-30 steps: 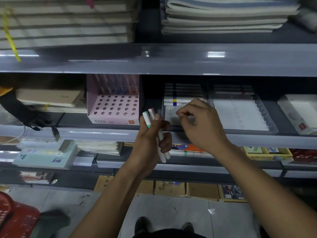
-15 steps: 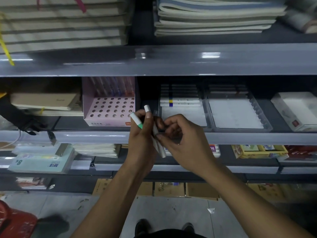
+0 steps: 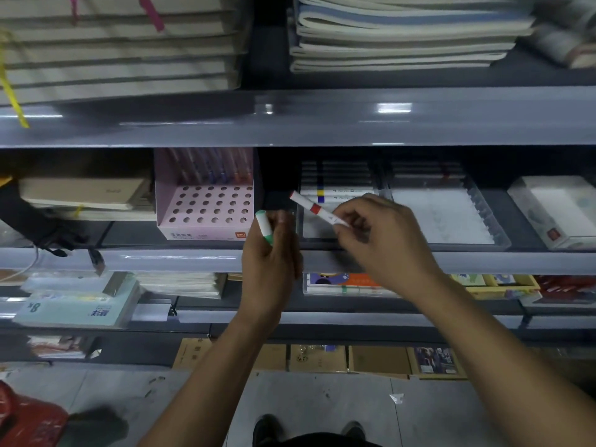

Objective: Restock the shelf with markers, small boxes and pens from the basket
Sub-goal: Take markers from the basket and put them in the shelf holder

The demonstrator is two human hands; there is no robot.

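Now right hand (image 3: 383, 240) fingers pinching red-banded marker (image 3: 317, 209), left hand (image 3: 271, 262) gripping green-banded marker (image 3: 265, 227)

right hand (image 3: 380, 240) | pulled red-banded marker (image 3: 317, 210) from left hand (image 3: 271, 262) | apparently toward tray

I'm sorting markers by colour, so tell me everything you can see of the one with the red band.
The red-banded marker is a slim white barrel, plastic-looking, with a red band mid-length and a reddish upper-left tip. It lies tilted, pinched at its lower right end by the right hand, in the air before the clear tray of markers.
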